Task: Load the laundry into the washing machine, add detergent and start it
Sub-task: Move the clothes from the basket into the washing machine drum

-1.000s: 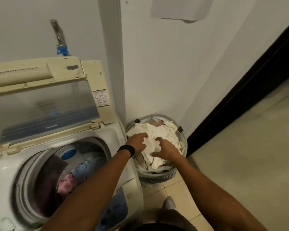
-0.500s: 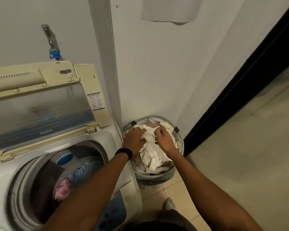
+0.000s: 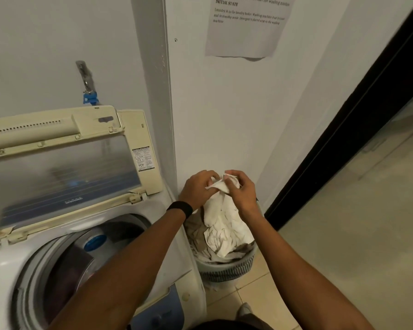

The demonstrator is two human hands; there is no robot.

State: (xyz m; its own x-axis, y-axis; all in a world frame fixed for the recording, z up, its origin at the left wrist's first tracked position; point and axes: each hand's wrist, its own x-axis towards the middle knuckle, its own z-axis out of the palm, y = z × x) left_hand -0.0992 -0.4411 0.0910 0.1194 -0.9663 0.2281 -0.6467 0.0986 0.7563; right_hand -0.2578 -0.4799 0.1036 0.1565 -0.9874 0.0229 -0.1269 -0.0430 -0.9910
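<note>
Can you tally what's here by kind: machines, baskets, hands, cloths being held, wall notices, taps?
Washing machine: 1
Laundry basket: 1
Hands: 2 (left hand, right hand)
White cloth, gripped by both: 1
Paper notice: 1
Tap: 1
Total: 7

A cloth is held between the left hand and right hand, with the laundry basket set directly below them. The washing machine is placed left of the hands, its lid raised behind the drum. A paper is fixed on the wall above.
</note>
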